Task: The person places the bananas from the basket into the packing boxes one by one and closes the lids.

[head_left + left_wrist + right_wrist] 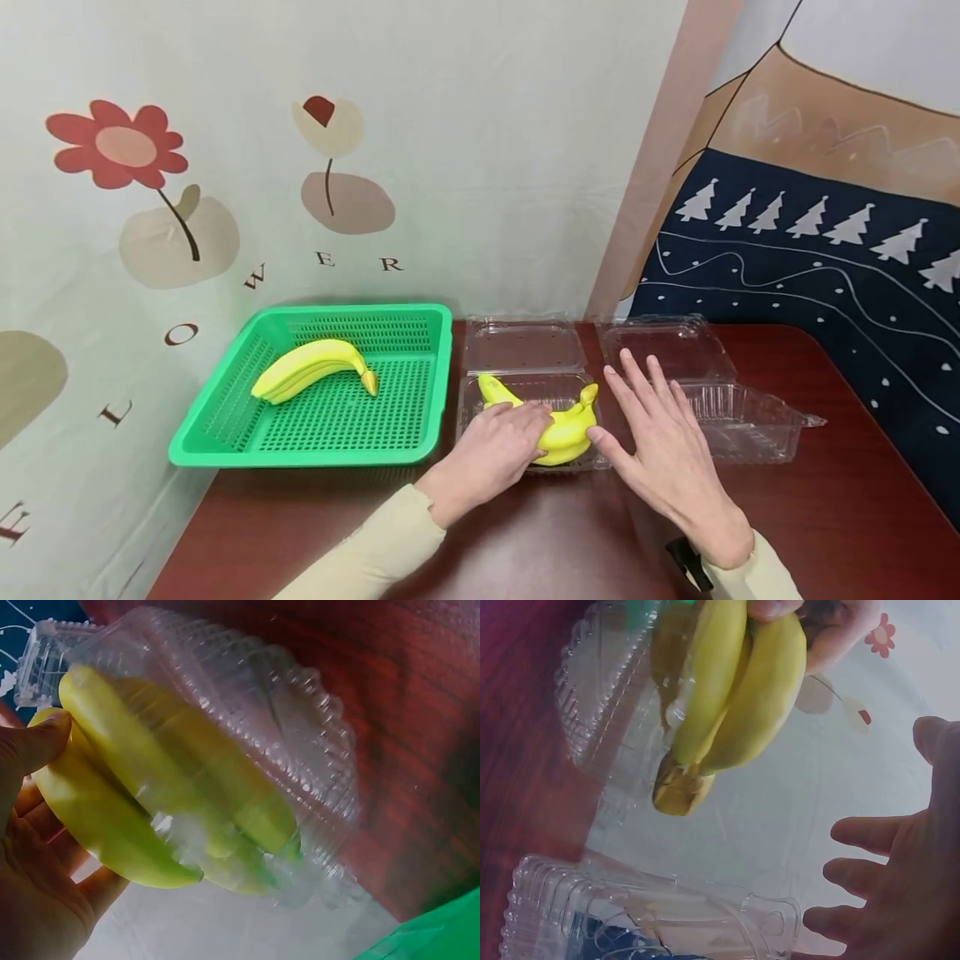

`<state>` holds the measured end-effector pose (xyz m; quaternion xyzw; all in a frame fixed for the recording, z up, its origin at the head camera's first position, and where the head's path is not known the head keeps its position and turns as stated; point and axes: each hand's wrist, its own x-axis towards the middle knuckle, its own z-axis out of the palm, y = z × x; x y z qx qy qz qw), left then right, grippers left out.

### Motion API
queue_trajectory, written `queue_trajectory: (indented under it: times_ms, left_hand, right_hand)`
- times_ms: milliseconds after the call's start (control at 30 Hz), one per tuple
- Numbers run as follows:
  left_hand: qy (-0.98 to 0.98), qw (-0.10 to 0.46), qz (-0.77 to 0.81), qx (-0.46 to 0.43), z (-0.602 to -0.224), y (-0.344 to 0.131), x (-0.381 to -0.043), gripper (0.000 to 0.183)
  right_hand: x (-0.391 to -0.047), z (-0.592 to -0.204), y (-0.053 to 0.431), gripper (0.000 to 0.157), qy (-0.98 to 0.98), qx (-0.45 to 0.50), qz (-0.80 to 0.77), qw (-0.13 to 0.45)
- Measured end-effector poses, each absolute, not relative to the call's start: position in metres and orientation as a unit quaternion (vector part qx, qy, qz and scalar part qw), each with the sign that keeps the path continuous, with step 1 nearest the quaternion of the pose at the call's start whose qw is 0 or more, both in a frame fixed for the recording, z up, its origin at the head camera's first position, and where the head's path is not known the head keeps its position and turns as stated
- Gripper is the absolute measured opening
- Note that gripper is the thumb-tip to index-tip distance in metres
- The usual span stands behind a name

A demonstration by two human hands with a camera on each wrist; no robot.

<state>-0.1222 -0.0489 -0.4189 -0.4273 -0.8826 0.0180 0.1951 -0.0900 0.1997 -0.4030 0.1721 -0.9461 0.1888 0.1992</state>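
A bunch of yellow bananas lies in the base of a clear plastic clamshell box, its stem end toward the right. My left hand grips the bunch from above. In the left wrist view, the left hand's thumb presses one side of the bananas, with the fingers behind them. Just right of the bunch, my right hand is spread with straight fingers and holds nothing. The right wrist view shows those fingers apart from the bananas.
A green plastic basket on the left holds another banana bunch. The first box's lid lies back toward the wall. On the right, a second clear box stands with its lid raised, partly behind my right hand.
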Motion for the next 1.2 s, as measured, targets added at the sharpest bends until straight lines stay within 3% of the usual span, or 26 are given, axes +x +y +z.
queue_trajectory:
  times_ms: [700,1200]
  left_hand:
    - [-0.899,0.207,0.025,-0.386,-0.437,-0.051,-0.127,0.039]
    - [-0.918,0.111,-0.007,-0.381,-0.436,-0.051,-0.123,0.049]
  right_hand:
    - [-0.099,-0.409,0.181,0.07,-0.946,0.191,0.196,0.174]
    - [-0.099,-0.409,0.17,0.066,-0.938,0.203,0.2,0.199]
